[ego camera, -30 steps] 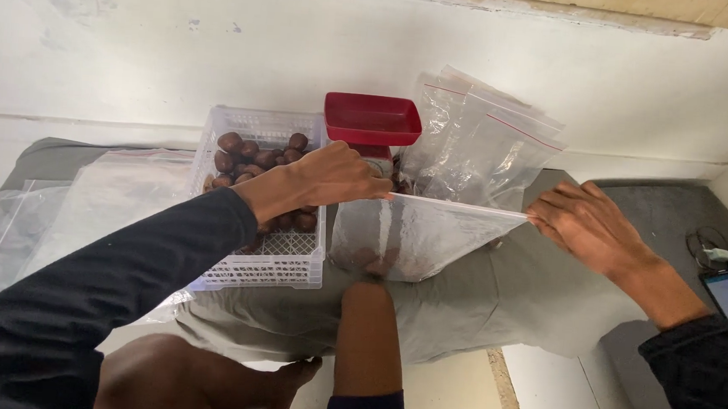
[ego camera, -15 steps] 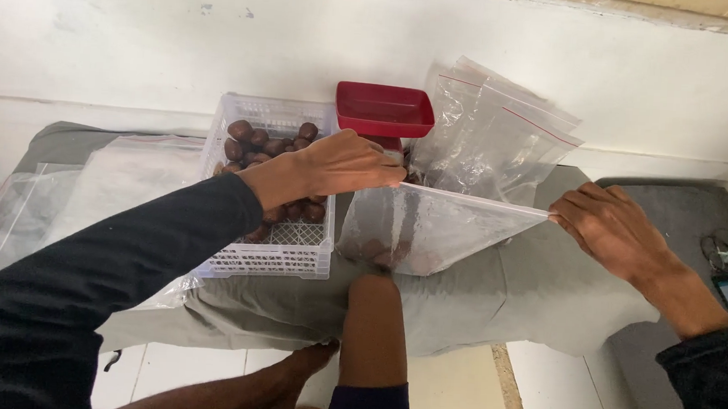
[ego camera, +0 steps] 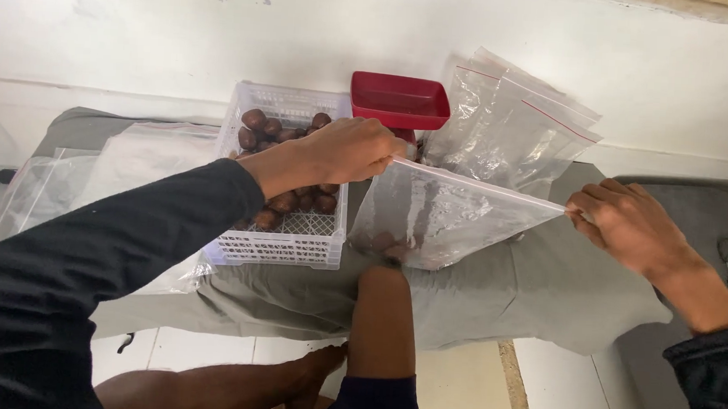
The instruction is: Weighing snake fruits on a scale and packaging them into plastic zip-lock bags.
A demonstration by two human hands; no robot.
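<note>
A clear zip-top plastic bag (ego camera: 448, 214) with a red seal strip is stretched between my two hands above a grey cloth. My left hand (ego camera: 346, 149) pinches its left top corner, just over a white slotted basket (ego camera: 295, 234) holding several brown round fruits (ego camera: 261, 125). My right hand (ego camera: 628, 225) grips the bag's right top corner. A few brown fruits show through the bag's lower part. A red scale tray (ego camera: 400, 99) stands right behind the bag.
A stack of empty clear zip bags (ego camera: 521, 113) leans against the white wall at the back right. More flat plastic bags (ego camera: 71, 174) lie at the left on the grey cloth (ego camera: 561, 292). My bare legs (ego camera: 381, 332) are below, over a tiled floor.
Both hands keep hold of the bag; the right hand has drawn outward to the right, pulling the top edge taut.
</note>
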